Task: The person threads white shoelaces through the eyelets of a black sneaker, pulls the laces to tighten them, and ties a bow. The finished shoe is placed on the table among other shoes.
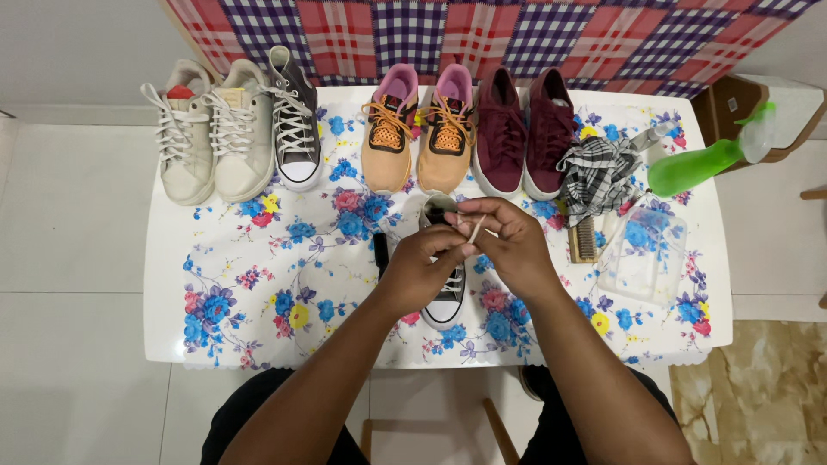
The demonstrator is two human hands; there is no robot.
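A grey canvas sneaker with a white toe cap [446, 303] lies on the flowered tablecloth [258, 275], toe toward me. Both hands hover over its lacing. My left hand [419, 269] pinches a white shoelace [475, 229] near the tongue. My right hand [508, 243] grips the same lace a little higher, its tip sticking out between the fingers. The hands hide most of the shoe's middle.
Along the far edge stand two white sneakers [211, 133], the matching grey sneaker [295, 120], two orange-pink shoes [418, 129] and two maroon shoes [525, 129]. To the right lie a checked cloth [596, 176], a brush [584, 238], a green spray bottle [698, 164] and a clear tub [648, 251].
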